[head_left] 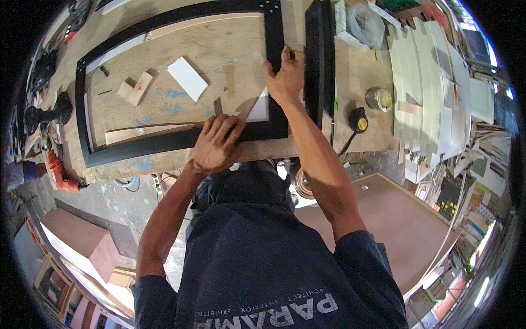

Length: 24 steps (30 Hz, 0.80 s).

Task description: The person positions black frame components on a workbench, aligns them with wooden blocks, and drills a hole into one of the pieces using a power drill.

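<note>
A large black rectangular frame [274, 33] lies on the wooden workbench [378, 134]. My right hand [286, 79] grips its right bar, with the thumb on the inner side and the fingers over the outer edge. My left hand [218, 145] is on the near bar close to the right corner, its fingers curled over the bar. A small dark sliver [218, 106] shows just beyond those fingertips; I cannot tell if they touch it. Inside the frame's opening are a white rectangular piece [188, 78], a notched wood block [136, 89] and a thin wood strip [148, 132].
Right of the frame stand a long black piece [320, 66], a tape measure [358, 120] and an open can [379, 99]. Pale curved panels [422, 82] are stacked farther right. A black power tool [49, 112] and an orange-red drill [60, 171] are at the left.
</note>
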Motion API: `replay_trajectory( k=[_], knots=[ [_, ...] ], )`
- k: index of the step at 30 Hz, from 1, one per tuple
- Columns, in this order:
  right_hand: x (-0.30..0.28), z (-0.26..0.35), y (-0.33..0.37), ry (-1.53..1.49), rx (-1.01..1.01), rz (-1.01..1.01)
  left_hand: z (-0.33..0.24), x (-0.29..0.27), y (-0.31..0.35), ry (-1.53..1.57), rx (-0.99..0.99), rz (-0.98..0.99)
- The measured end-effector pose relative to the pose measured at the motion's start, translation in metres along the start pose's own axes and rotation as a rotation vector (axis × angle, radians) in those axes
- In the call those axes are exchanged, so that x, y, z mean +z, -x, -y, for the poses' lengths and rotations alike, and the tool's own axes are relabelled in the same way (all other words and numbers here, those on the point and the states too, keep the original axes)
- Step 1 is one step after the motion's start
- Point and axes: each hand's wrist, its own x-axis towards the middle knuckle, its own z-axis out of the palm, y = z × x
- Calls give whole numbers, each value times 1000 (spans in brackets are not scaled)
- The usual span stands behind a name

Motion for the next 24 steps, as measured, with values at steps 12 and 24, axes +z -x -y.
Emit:
replay_trajectory(
  k=[12,24],
  knots=[
    [-5,-3,4,-54,18,11,-21,29,-37,0,188,157],
    [0,-9,4,-129,-28,-68,-21,34,-35,-137,277,327]
  ],
)
